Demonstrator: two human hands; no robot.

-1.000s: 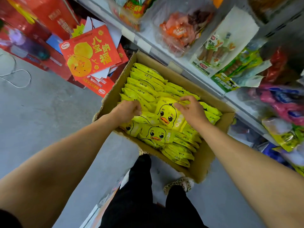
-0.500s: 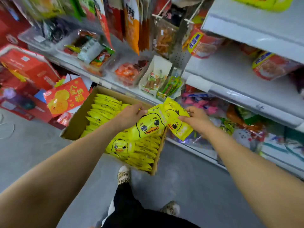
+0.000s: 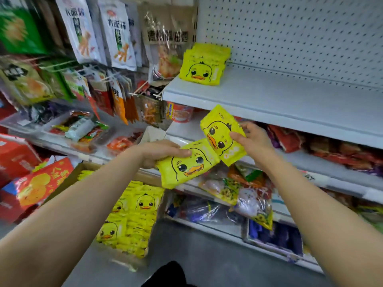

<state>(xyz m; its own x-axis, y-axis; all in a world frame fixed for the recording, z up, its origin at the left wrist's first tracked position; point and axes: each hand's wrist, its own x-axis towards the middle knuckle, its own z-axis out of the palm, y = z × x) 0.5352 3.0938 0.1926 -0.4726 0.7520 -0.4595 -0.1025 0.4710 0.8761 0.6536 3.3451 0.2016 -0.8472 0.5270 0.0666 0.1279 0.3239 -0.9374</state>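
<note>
My left hand (image 3: 160,153) grips a yellow duck-face snack packet (image 3: 187,165) by its left end, held flat in front of the shelves. A second yellow duck packet (image 3: 221,134) is gripped by my right hand (image 3: 251,138) along its right edge and stands tilted, touching the first one. A small stack of the same yellow packets (image 3: 204,65) lies at the left end of the white shelf (image 3: 290,100) above both hands. Below on the floor, a cardboard box (image 3: 68,179) holds several more duck packets (image 3: 132,216).
The white shelf has a pegboard back (image 3: 300,34). Hanging snack bags (image 3: 116,32) fill the left racks. Lower shelves (image 3: 331,168) carry mixed packets. Red gift boxes (image 3: 39,183) stand at the left on the grey floor (image 3: 196,245). My dark trouser leg (image 3: 165,274) shows at the bottom.
Both hands took a duck packet each out of the box and raised them toward the white shelf. The view has lifted from the box to the shelves.
</note>
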